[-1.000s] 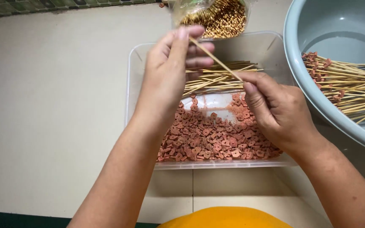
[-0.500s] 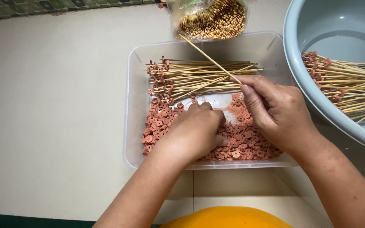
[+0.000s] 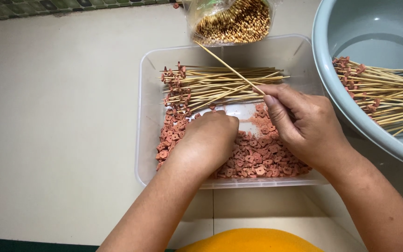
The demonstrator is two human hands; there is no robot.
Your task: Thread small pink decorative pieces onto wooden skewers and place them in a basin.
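Pinching a thin, stiff bamboo skewer (image 3: pixel 225 64) near its base, your right hand (image 3: pixel 304 126) stays light; your left hand (image 3: pixel 208 140) closes over small reddish pieces (image 3: pixel 257 158) inside the clear tray (image 3: pixel 142 116).

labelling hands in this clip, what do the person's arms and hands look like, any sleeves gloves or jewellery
Both arms are bare from the lower frame edge up to the hands: no sleeves show. The left hand and right hand wear no gloves, and no rings, watch or bracelets can be seen. The right hand's nails look short and plain. A yellow-orange garment shows at the bottom edge.
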